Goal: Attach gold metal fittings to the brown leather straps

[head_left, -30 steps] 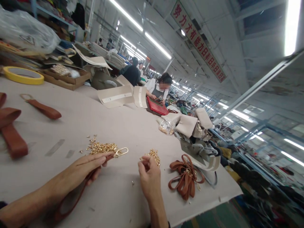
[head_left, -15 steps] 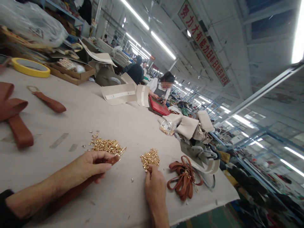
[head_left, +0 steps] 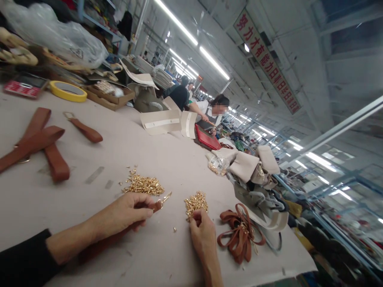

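Note:
My left hand (head_left: 131, 211) is closed round the end of a brown leather strap (head_left: 103, 247), whose length trails back under the forearm. A gold snap hook (head_left: 165, 198) sticks out past the fingertips at the strap's end. Just beyond that hand lies a heap of gold metal fittings (head_left: 145, 185). My right hand (head_left: 205, 239) has its thumb and fingers pinched at the near edge of a smaller pile of gold rivet-like pieces (head_left: 196, 202); what is between the fingertips is hidden. One loose gold piece (head_left: 175, 229) rests between the hands.
Bundled brown straps (head_left: 239, 237) lie right of my right hand. More straps (head_left: 56, 159), a short strap loop (head_left: 88, 131), yellow tape (head_left: 68, 91) and a cardboard box (head_left: 110, 103) are at left. Beige bags (head_left: 243, 163) line the right edge. A co-worker (head_left: 211, 109) handles a red item across the table.
The camera view has turned left, so things sit farther right. The snap hook on my left hand's strap now points out more plainly. My right hand stays pinched at the small pile.

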`<action>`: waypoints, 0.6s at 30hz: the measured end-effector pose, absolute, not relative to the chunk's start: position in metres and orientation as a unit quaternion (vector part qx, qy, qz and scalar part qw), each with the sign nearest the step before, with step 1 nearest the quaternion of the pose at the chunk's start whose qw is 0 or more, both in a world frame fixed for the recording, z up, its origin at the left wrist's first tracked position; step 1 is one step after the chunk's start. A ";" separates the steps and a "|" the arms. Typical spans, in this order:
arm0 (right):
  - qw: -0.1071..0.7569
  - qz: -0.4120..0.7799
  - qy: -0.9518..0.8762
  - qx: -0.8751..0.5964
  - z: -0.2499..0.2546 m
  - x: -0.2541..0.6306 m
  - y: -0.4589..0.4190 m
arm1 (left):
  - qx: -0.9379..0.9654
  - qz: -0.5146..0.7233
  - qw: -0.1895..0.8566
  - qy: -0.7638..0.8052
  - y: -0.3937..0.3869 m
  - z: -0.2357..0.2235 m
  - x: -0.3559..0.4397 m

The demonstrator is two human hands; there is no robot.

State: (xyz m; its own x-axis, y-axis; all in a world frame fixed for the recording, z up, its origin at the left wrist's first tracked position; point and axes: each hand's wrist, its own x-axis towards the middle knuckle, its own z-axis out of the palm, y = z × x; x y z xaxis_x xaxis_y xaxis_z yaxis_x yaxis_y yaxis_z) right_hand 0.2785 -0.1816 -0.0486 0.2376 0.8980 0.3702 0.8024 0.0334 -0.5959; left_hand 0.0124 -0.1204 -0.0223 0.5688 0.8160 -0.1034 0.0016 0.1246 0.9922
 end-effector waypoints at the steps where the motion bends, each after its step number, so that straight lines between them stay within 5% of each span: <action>1: 0.395 0.077 -0.614 -0.679 -0.047 0.272 -0.183 | 0.587 0.308 0.660 0.352 -0.121 -0.020 0.013; 9: 0.526 0.123 -0.683 -0.492 -0.024 0.196 -0.190 | 0.632 0.328 0.589 0.382 -0.126 -0.015 0.011; 18: 0.500 0.020 -0.755 -0.424 -0.021 0.168 -0.176 | 0.681 0.346 0.519 0.384 -0.130 -0.012 0.011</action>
